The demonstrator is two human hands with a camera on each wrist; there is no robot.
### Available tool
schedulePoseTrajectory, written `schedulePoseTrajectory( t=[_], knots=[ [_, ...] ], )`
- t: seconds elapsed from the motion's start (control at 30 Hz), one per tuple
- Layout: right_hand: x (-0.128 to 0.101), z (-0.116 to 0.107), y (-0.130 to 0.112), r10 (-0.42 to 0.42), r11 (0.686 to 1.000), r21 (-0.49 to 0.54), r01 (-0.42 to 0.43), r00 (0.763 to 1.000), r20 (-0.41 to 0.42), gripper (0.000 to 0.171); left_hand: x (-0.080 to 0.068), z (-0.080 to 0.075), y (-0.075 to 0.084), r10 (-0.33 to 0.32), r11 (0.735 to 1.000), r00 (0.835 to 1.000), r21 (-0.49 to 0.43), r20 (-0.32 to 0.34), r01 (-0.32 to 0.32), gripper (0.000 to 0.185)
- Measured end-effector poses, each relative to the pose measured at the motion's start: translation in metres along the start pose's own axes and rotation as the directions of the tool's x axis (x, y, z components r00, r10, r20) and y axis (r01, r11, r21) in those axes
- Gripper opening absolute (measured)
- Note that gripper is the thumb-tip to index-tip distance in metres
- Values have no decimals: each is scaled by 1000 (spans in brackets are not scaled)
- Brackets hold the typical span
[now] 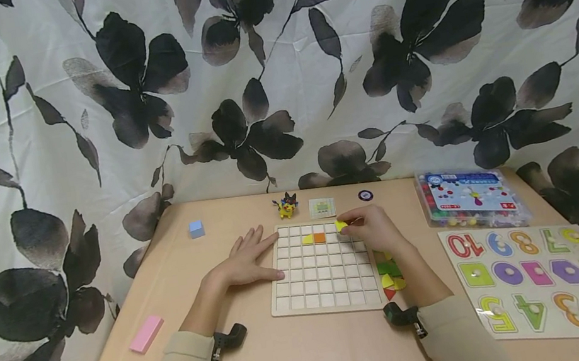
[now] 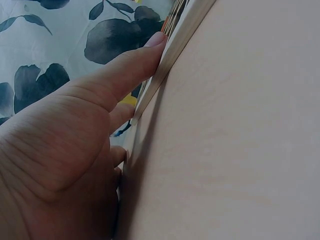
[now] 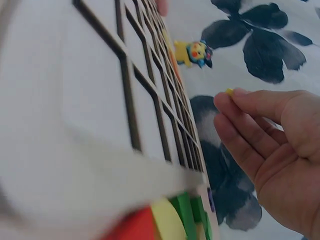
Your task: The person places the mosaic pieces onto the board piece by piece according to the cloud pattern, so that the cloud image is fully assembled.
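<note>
1. Your right fingers (image 1: 350,221) are curled and pinch a small yellow piece (image 1: 340,225) at their tips, held just over the top row of the wooden grid board (image 1: 320,268), toward its right side. The right wrist view shows a sliver of yellow at the fingertip.
2. Your left fingers (image 1: 256,240) lie straight and slightly spread, flat on the tabletop (image 1: 296,358), with the thumb pressed against the board's left edge (image 2: 165,65), bracing it.
3. On the board, a yellow tile (image 1: 308,239) and an orange tile (image 1: 319,237) sit side by side in the second row; the other cells look bare.
4. The step in hand looks like placing the yellow piece. The next move likely calls for squaring it over one cell and lowering it flat while your left hand (image 1: 245,261) holds the board.
5. Further out, loose coloured pieces (image 1: 390,275) lie by the board's right edge, under your right hand (image 1: 372,229).
</note>
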State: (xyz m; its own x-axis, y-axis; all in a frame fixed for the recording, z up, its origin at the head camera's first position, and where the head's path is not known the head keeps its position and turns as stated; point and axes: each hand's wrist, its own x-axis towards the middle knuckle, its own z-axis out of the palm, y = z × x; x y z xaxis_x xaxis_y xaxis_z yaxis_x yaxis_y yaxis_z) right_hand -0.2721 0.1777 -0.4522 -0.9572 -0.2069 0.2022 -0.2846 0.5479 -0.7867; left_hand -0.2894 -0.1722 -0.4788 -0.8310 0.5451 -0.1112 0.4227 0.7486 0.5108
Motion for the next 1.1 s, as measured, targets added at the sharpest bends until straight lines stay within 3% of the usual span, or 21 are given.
schedulePoseTrajectory(
  t=[0.3,0.6,1.1],
  knots=[
    [6,22,-10,75,995,64,-75,997,1,29,-1,0,2,2,1000,1000,5,6,-2,105],
    [9,36,-5,79,996,-30,-80,997,-19,24,-1,-1,3,0,1000,1000,7,6,0,104],
    [8,39,2,91,988,-123,-90,996,8,25,-1,-1,3,1,1000,1000,7,8,-1,104]
  ],
)
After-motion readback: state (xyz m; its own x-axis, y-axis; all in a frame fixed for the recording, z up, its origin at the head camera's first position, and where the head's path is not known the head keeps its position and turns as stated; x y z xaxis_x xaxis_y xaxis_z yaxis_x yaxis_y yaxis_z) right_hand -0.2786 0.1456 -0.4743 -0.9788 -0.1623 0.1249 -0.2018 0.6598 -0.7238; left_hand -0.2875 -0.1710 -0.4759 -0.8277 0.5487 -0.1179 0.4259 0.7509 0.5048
